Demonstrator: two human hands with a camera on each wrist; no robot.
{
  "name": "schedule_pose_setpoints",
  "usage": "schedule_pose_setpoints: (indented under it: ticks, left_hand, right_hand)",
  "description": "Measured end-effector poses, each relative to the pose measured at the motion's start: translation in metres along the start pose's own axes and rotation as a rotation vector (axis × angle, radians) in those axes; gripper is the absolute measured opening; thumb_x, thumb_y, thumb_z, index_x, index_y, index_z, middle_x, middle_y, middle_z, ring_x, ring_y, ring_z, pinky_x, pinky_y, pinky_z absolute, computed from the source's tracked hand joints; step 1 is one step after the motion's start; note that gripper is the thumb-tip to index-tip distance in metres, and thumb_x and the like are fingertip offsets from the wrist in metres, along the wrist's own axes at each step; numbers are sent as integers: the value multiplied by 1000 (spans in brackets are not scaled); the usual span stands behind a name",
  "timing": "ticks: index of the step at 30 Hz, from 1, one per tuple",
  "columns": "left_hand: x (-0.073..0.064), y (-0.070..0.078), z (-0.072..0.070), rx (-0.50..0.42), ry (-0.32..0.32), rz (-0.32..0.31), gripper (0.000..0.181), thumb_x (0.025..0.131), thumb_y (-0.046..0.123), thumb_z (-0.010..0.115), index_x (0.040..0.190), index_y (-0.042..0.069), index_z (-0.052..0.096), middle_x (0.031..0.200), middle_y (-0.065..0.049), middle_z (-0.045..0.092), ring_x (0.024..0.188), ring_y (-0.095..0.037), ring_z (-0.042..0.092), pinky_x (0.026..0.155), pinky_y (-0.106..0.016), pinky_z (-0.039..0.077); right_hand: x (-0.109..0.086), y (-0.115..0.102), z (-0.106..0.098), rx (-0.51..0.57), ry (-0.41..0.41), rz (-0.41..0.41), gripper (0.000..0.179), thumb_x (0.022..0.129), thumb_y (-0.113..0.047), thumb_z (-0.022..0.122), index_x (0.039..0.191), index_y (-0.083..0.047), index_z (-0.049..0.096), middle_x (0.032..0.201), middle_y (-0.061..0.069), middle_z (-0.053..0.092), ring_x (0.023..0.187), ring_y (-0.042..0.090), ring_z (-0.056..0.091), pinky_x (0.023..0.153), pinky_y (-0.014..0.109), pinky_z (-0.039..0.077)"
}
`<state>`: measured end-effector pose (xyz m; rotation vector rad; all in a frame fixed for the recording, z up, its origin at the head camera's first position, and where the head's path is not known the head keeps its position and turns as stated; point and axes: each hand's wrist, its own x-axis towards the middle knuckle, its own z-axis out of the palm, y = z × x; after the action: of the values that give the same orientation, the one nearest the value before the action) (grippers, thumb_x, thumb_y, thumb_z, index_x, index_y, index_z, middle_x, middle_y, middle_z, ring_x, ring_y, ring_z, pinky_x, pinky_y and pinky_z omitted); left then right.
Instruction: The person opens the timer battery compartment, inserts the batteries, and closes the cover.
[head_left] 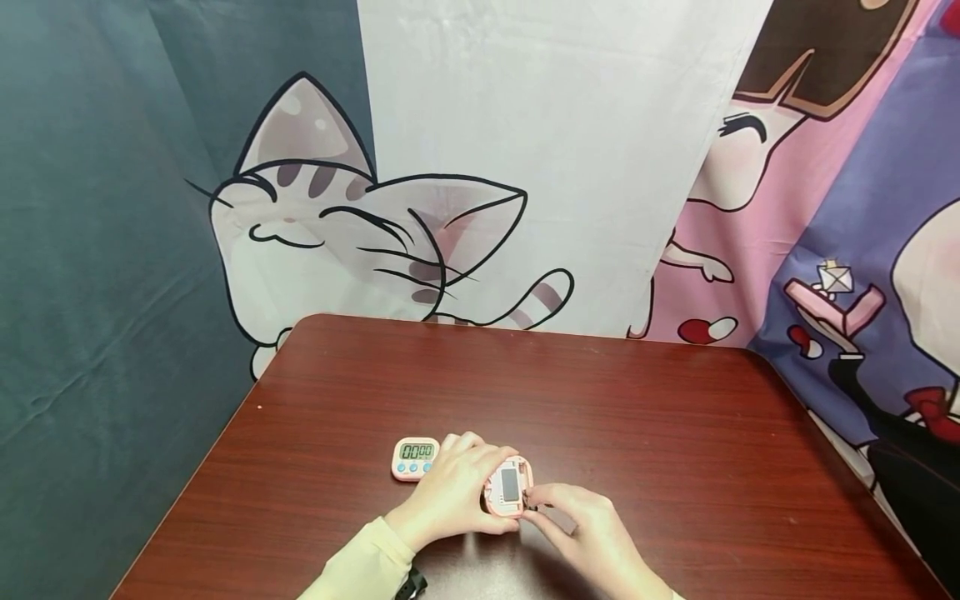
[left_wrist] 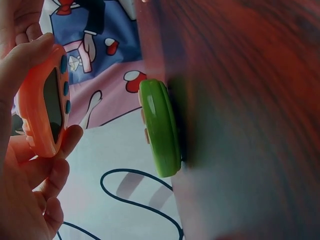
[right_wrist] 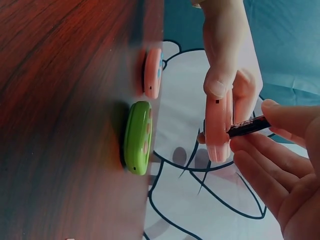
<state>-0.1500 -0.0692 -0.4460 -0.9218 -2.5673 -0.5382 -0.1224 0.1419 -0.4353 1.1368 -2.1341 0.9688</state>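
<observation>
A pink digital timer (head_left: 510,486) is gripped by my left hand (head_left: 461,486) above the table, thumb and fingers around its edges. Its back, with a grey rectangle, faces up in the head view. In the left wrist view the held timer's screen and blue buttons (left_wrist: 65,88) show. Between thumb and fingers, my right hand (head_left: 585,525) pinches a small black battery (right_wrist: 248,126), one end right at the timer's back. Left of my left hand, another pink timer (head_left: 415,459) lies face up, showing 00:00. A green timer (left_wrist: 160,128) rests on the table, hidden in the head view.
The dark red wooden table (head_left: 540,392) has a rounded far edge. Behind it hangs a cloth backdrop (head_left: 585,167) printed with cartoon figures. A black band (head_left: 410,583) shows at my left wrist.
</observation>
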Motion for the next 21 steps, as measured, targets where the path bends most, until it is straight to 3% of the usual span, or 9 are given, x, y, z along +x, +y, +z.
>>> schedule_pose_setpoints:
  ticks: [8,21]
  left_hand:
    - [0,-2,-2,18,-7,-10,75,56,63,78,118,25,60,98,13,65,90,-9,47,85,-31,34]
    - [0,1,-2,-1,-9,14,74,57,63,78,117,25,61,97,13,65,89,-8,47,85,-30,34]
  right_hand:
    - [-1,0,1,-1,-23,-44,9,89,-24,66,91,-15,67,93,-3,68,87,10,64,85,14,45]
    - [-1,3,3,-11,-18,-11,14,77,-15,75,89,-15,67,98,0,65,90,13,61,86,14,43]
